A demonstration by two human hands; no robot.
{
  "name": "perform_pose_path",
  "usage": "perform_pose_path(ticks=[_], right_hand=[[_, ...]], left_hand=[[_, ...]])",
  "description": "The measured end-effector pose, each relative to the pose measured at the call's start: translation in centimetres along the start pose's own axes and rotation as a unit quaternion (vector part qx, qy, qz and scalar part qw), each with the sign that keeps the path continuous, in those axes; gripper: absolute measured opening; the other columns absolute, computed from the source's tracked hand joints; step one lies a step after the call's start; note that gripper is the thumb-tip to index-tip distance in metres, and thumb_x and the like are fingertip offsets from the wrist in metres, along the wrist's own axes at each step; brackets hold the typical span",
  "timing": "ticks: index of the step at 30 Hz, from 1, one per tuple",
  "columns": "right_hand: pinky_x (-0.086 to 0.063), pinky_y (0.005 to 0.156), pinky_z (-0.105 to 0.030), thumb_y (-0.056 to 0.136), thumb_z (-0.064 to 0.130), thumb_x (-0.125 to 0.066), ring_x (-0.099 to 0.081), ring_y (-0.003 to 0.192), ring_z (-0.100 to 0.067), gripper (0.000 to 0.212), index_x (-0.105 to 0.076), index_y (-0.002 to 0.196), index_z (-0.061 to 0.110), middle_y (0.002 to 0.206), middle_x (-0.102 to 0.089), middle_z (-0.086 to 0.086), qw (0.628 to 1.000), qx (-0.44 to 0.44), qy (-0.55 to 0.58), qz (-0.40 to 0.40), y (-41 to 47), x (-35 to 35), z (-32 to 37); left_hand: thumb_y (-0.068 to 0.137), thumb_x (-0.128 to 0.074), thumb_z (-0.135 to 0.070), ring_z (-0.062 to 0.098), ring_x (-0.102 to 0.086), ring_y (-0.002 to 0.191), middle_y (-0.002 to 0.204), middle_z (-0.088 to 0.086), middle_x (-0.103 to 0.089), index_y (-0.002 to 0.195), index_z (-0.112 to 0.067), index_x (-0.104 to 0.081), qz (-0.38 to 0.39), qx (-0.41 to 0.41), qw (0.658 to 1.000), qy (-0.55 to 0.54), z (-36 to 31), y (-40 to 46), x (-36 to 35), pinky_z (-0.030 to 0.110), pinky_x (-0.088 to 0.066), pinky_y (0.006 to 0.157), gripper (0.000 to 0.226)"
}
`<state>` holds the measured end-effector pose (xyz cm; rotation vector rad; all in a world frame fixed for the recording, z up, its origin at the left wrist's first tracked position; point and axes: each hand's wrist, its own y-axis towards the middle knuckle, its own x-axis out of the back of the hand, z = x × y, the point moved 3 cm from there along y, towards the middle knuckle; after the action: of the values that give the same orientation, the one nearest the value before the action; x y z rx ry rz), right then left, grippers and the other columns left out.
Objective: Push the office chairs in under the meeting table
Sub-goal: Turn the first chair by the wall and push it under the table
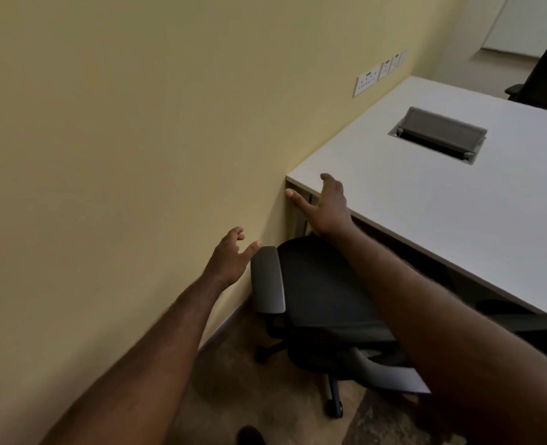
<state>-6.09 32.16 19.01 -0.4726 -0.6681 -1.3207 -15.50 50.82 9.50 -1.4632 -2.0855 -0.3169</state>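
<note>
Both hands spread, empty: left hand (230,256) beside chair (323,293) armrest (268,279), right hand (325,205) seemingly above table (458,200) corner.

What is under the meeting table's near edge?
The black office chair sits partly under the meeting table; a grey table leg shows near the corner. Deeper underneath is dark and hidden.

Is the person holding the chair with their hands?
No, both hands, left and right, are open in the air above the chair.
</note>
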Motion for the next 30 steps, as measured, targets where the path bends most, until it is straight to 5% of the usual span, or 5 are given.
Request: perform_pose_path(ticks=[7,17,23,26,30], right_hand=[[-0.035,0.109,-0.051,0.078,0.064,-0.064,-0.033,0.136,-0.036,0.102,-0.018,0.150,0.007,0.152,-0.025,-0.017,0.988,-0.140,0.011,0.068,3.7,-10.1,-4.0],[-0.034,0.111,-0.048,0.078,0.053,-0.072,-0.026,0.140,-0.035,0.103,-0.015,0.151,0.008,0.154,-0.023,-0.015,0.962,-0.220,0.004,0.159,5.6,-20.0,-11.3],[-0.035,0.111,-0.048,0.073,0.051,-0.078,-0.033,0.136,-0.034,0.104,-0.022,0.148,0.006,0.148,-0.031,-0.014,0.945,-0.234,0.031,0.227,6.0,-24.2,-14.2],[-0.047,0.099,-0.051,0.064,0.055,-0.082,-0.042,0.129,-0.033,0.108,-0.027,0.144,0.008,0.142,-0.037,-0.012,0.939,-0.253,0.068,0.224,5.9,-25.8,-15.3],[-0.047,0.095,-0.035,0.066,0.048,-0.084,-0.052,0.117,-0.024,0.091,-0.037,0.134,0.010,0.129,-0.052,-0.007,0.944,-0.248,0.112,0.189,6.0,-26.6,-16.4]], left_hand=[[0.088,-0.063,-0.046,0.023,-0.049,0.123,0.141,0.008,-0.049,0.142,-0.012,-0.038,0.081,0.141,0.981,-0.107,7.7,3.6,-4.2,0.030,-0.039,0.091,0.069],[0.067,-0.080,-0.053,0.028,-0.049,0.127,0.144,0.009,-0.047,0.146,-0.015,-0.029,0.162,0.253,0.936,-0.183,13.4,6.0,-10.6,0.050,-0.045,0.103,0.102],[0.073,-0.079,-0.048,0.021,-0.063,0.111,0.121,0.003,-0.067,0.128,-0.022,-0.055,0.204,0.272,0.905,-0.256,15.5,7.3,-13.2,0.042,-0.051,0.096,0.066],[0.062,-0.084,-0.054,0.021,-0.065,0.111,0.119,0.001,-0.070,0.130,-0.028,-0.056,0.217,0.289,0.878,-0.312,16.0,7.6,-14.0,0.046,-0.047,0.101,0.078],[0.063,-0.085,-0.044,0.022,-0.066,0.108,0.115,0.004,-0.072,0.130,-0.025,-0.057,0.214,0.302,0.861,-0.349,16.8,8.1,-14.8,0.045,-0.048,0.101,0.076]])
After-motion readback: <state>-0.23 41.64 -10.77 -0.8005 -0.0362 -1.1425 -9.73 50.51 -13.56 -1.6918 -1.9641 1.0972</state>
